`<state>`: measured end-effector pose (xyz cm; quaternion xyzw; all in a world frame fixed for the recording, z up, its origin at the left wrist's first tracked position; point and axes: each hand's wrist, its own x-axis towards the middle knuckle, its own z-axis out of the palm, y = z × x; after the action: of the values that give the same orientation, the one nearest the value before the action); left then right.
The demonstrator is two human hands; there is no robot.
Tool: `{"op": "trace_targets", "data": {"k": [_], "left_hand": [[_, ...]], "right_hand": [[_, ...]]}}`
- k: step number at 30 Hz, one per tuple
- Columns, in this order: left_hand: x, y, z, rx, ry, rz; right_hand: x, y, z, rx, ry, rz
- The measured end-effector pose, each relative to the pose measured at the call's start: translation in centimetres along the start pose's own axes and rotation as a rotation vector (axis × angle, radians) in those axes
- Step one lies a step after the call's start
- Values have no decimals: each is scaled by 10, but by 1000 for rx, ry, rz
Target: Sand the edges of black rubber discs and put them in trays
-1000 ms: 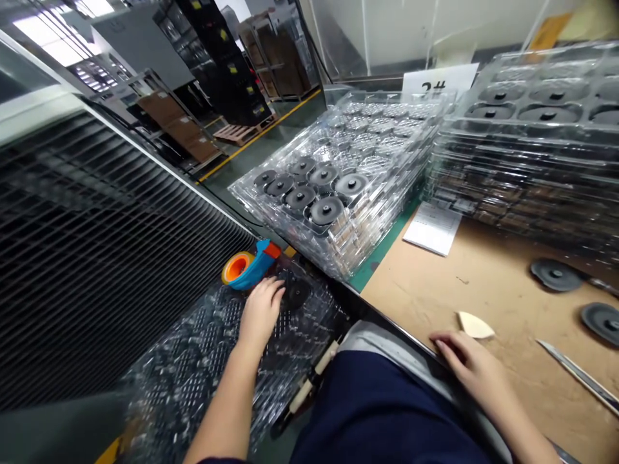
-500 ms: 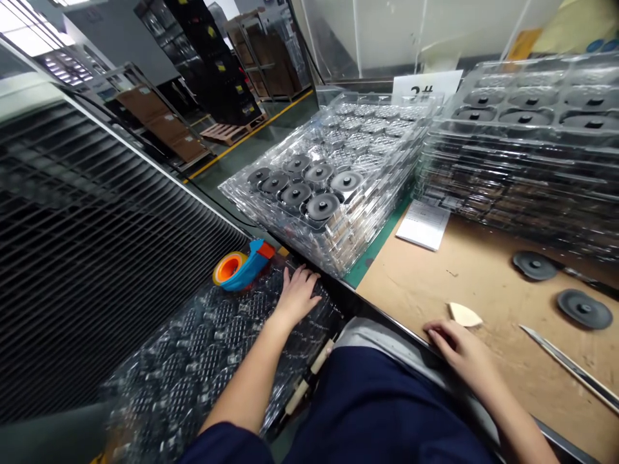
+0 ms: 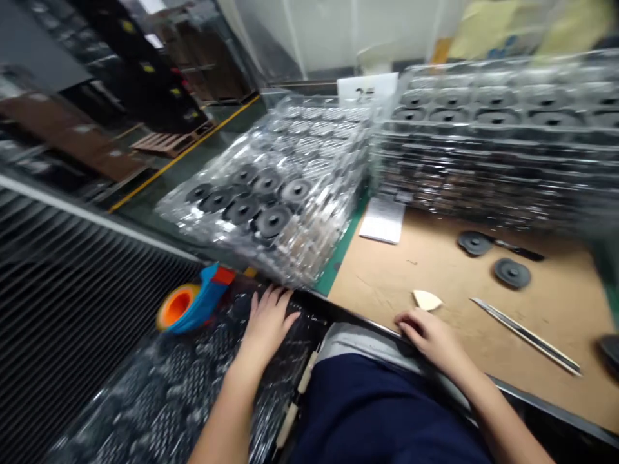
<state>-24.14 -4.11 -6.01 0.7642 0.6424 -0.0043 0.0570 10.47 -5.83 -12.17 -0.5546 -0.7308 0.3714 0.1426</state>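
The tape dispenser (image 3: 198, 299) is recorded just left of the left hand (image 3: 268, 319), which is laid open and empty on the bubble wrap (image 3: 164, 399), the loosely curled right hand (image 3: 428, 338) being farther removed with nothing visibly held.

We see a person's bare left hand (image 3: 268, 322) and bare right hand (image 3: 430, 338), both with slender fingers and short nails. Below them we find a dark navy garment (image 3: 377, 412), bordered by what looks like a pale grey band of fabric (image 3: 367, 338).

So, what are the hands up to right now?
Left hand spread on bubble wrap, nothing gripped. Right hand resting on tan bench board, beside a cream scrap. Blue tape dispenser left of the left hand.
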Motion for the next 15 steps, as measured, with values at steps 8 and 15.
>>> {"op": "trace_targets", "data": {"k": [8, 15], "left_hand": [[30, 81, 6, -437, -245, 672], [43, 140, 56, -644, -606, 1037]], "right_hand": [[-9, -45, -127, -221, -54, -106], [-31, -21, -339, -743, 564, 489]]}}
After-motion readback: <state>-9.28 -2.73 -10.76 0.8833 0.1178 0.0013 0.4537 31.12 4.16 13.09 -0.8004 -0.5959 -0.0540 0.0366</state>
